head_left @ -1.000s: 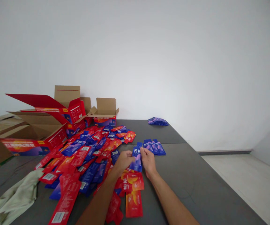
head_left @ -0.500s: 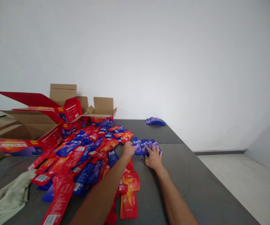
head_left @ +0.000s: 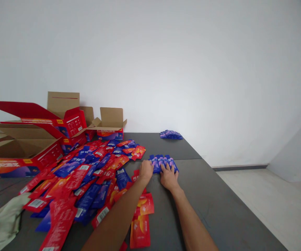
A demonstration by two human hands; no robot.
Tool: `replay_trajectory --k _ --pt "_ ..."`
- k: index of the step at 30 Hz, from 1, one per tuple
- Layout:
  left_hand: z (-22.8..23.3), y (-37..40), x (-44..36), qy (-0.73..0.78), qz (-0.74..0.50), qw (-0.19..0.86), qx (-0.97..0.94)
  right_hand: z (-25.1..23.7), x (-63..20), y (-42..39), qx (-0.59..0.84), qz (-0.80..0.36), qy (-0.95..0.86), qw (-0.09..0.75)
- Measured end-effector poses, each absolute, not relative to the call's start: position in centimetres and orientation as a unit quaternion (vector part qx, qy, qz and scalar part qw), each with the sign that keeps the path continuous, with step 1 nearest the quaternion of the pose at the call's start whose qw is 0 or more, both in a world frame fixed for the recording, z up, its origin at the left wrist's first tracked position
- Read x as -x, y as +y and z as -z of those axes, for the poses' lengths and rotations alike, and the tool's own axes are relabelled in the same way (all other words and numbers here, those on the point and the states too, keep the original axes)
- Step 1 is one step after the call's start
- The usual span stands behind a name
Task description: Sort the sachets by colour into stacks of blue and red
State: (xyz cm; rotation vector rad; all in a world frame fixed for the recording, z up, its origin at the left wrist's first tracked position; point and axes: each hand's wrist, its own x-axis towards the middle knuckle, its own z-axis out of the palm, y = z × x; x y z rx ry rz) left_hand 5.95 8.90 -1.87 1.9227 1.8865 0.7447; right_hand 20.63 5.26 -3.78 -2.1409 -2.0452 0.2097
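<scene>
Several blue-purple pouches (head_left: pixel 156 164) lie overlapping in a short row on the dark table. At the row's left end my left hand (head_left: pixel 146 170) is closed, its curled fingers at the edge of the leftmost pouch; the fingertips are partly hidden. My right hand (head_left: pixel 169 177) rests on the right part of the row with its fingers spread, pressing on the pouches. Left of my arms spreads a loose heap of red and blue pouches (head_left: pixel 87 177). Two red-orange pouches (head_left: pixel 140 231) lie beside my left forearm.
A stack of blue pouches (head_left: pixel 170 134) sits at the table's far end. Open red cardboard boxes (head_left: pixel 43 155) stand at the left, with a smaller open box (head_left: pixel 110 134) behind the heap. A pale cloth (head_left: pixel 5 221) lies at front left. The table's right edge borders the floor.
My left hand has pushed the leftmost blue pouch rightward, so the row is tighter and overlaps more. My right hand stays on the row. The view has shifted slightly.
</scene>
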Motion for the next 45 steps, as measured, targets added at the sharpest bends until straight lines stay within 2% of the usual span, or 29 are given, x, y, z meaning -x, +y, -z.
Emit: replay_trajectory --k 10,20,26,32,38,45 --pt "1.0 7.8 -7.7 0.603 -0.172 0.123 -0.769 3.4 -20.5 5.3 0.730 -0.082 -0.675 0.077" --pt "0.1 6.7 -7.5 0.599 -0.196 0.139 -0.764 2.2 -19.8 4.4 0.730 -0.048 -0.674 0.108" --pt "-0.5 4.7 -3.3 0.640 -0.187 0.103 -0.738 1.5 -16.0 2.7 0.622 -0.055 -0.755 0.202" --pt "0.2 2.3 2.7 0.677 -0.129 0.051 -0.723 1.7 -12.0 0.0 0.476 -0.114 -0.839 0.239" --pt "1.1 0.9 5.9 0.693 -0.122 0.008 -0.711 1.4 -11.2 -0.8 0.465 -0.119 -0.845 0.235" --pt "2.2 1.5 6.7 0.698 -0.105 0.045 -0.707 0.9 -11.0 -0.5 0.434 -0.148 -0.850 0.260"
